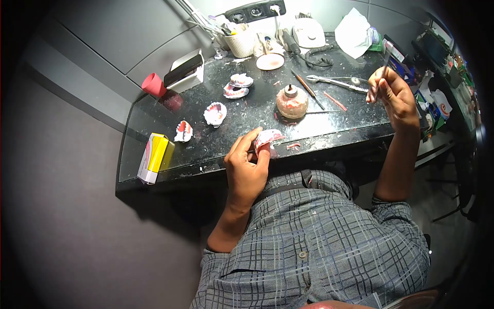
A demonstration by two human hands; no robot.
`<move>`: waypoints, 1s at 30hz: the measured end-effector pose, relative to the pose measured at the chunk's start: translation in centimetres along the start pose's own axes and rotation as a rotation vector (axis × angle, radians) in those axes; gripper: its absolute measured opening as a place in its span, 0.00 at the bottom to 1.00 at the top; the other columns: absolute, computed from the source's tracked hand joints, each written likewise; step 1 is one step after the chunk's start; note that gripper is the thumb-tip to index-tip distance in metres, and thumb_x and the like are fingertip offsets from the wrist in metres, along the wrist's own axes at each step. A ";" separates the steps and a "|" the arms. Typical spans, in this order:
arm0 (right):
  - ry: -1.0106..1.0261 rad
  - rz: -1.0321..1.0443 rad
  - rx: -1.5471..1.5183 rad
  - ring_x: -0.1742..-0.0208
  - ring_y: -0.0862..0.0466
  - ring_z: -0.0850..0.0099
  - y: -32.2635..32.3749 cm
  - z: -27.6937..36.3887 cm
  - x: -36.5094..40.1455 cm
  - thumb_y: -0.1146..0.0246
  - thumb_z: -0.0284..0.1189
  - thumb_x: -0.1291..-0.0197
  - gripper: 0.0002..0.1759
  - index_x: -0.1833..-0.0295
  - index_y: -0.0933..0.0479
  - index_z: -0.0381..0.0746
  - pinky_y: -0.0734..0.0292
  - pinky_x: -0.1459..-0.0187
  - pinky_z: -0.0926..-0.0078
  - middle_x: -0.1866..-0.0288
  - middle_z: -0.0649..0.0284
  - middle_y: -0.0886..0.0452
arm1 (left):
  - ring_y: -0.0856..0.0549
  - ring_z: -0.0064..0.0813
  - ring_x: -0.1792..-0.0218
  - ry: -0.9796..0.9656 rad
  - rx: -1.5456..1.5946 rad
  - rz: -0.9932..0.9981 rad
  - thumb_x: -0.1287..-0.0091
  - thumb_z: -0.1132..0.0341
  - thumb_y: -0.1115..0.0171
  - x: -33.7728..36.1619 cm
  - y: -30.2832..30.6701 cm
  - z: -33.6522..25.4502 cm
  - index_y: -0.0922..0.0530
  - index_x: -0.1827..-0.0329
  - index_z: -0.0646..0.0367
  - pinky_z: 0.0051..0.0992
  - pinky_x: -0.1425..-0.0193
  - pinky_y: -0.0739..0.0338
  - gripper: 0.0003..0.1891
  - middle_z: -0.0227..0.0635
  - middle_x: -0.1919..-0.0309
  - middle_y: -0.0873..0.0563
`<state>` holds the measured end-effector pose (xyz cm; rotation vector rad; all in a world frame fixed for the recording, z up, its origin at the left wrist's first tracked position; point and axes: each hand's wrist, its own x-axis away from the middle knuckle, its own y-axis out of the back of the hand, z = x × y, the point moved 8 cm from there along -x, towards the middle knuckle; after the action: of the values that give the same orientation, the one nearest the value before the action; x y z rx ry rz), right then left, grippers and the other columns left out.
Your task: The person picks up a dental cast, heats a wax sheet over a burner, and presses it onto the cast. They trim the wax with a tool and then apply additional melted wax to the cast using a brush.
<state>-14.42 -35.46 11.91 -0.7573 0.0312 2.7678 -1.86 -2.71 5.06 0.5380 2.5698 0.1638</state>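
Two hands (248,171) (396,98), one held dental cast (266,137), one round bottle (292,104), one red cup (154,85), three sockets (256,11).

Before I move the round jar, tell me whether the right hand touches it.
Apart: the head view shows the right hand off to the right of the jar, with counter visible between them.

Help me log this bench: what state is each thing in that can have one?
Left hand: gripping dental piece
Right hand: raised, holding thin tool
Burner: upright, cannot tell if lit
Power strip: right socket plugged, others free
Utensil cup: upright, filled with tools
White tray: holding black item
Brown tool: lying down
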 end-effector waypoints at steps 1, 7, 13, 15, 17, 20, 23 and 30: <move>0.046 0.010 -0.006 0.63 0.24 0.79 -0.6 0.2 -0.1 0.39 0.37 0.23 0.13 0.52 0.25 0.36 0.21 0.55 0.73 0.64 0.67 0.24 | 0.10 0.27 0.56 -0.015 -0.010 -0.002 0.37 0.83 0.36 0.0 0.0 -0.3 0.18 0.40 0.70 0.23 0.53 0.13 0.20 0.46 0.53 0.12; 0.266 -0.086 0.003 0.73 0.18 0.77 -5.8 1.2 0.6 0.35 0.30 0.26 0.11 0.54 0.25 0.33 0.20 0.68 0.79 0.67 0.62 0.21 | 0.12 0.26 0.48 0.180 0.320 0.159 0.28 0.81 0.38 0.5 -1.4 0.3 0.22 0.36 0.76 0.25 0.44 0.14 0.18 0.44 0.47 0.12; 0.278 0.062 0.085 0.62 0.11 0.76 -13.6 1.2 3.1 0.30 0.26 0.31 0.11 0.51 0.22 0.32 0.16 0.59 0.77 0.62 0.59 0.13 | 0.12 0.27 0.49 0.205 0.348 0.258 0.25 0.79 0.42 0.4 -1.7 -0.3 0.25 0.34 0.78 0.24 0.44 0.14 0.19 0.51 0.47 0.12; 0.391 0.263 0.368 0.59 0.09 0.68 -15.6 1.8 3.2 0.26 0.24 0.38 0.15 0.48 0.19 0.33 0.16 0.59 0.74 0.57 0.54 0.11 | 0.12 0.27 0.49 0.196 0.354 0.251 0.25 0.79 0.42 0.5 -1.6 -0.2 0.25 0.33 0.78 0.24 0.44 0.14 0.19 0.51 0.46 0.12; 0.445 0.347 0.440 0.58 0.09 0.61 -17.4 1.6 3.5 0.25 0.23 0.41 0.16 0.48 0.16 0.34 0.15 0.58 0.70 0.56 0.52 0.11 | 0.12 0.27 0.49 0.185 0.359 0.243 0.24 0.78 0.42 0.5 -1.4 -0.3 0.25 0.33 0.78 0.24 0.45 0.14 0.19 0.51 0.46 0.12; 0.465 0.369 0.445 0.57 0.09 0.58 -18.5 1.1 3.6 0.25 0.22 0.43 0.16 0.48 0.16 0.34 0.14 0.57 0.67 0.53 0.53 0.11 | 0.12 0.24 0.52 0.137 0.320 0.218 0.23 0.76 0.43 0.4 -1.1 -1.1 0.26 0.31 0.77 0.22 0.51 0.14 0.20 0.47 0.47 0.12; 0.612 0.354 0.495 0.54 0.09 0.57 -19.0 1.1 4.1 0.25 0.24 0.43 0.19 0.46 0.17 0.32 0.13 0.56 0.66 0.48 0.51 0.12 | 0.13 0.20 0.56 0.217 0.298 0.228 0.22 0.74 0.44 0.7 -0.8 -0.9 0.26 0.30 0.75 0.19 0.58 0.15 0.20 0.44 0.49 0.11; 0.640 0.348 0.591 0.52 0.08 0.59 -19.5 0.3 4.4 0.28 0.27 0.41 0.18 0.46 0.17 0.32 0.12 0.56 0.66 0.49 0.52 0.11 | 0.14 0.19 0.56 0.240 0.223 0.201 0.22 0.75 0.44 0.8 -0.6 -0.6 0.23 0.32 0.74 0.19 0.54 0.18 0.19 0.42 0.50 0.11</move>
<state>-13.04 -15.59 10.95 -1.5006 1.1321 2.4374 -2.97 -2.95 5.13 0.9114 2.7805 0.0093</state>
